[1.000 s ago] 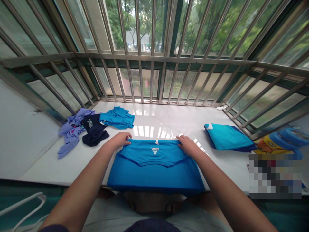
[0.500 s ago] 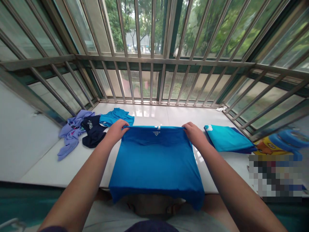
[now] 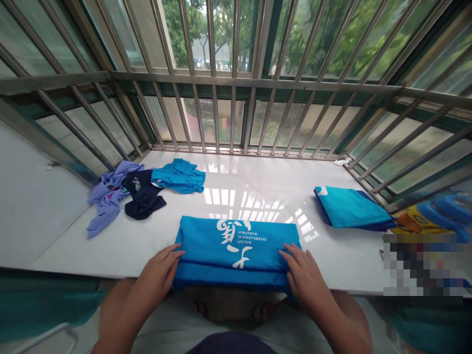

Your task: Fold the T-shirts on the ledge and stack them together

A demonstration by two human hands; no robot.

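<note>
From the head view, laid the left hand and the right hand at opposite side edges of the folded blue Dalian International Marathon shirt, with fingertips on the cloth, but could not tell a pinch from a loose press in either. Saw the shirt at the front edge of the white tiled ledge, between a crumpled blue garment and folded turquoise-and-navy clothes, well apart from both.
</note>
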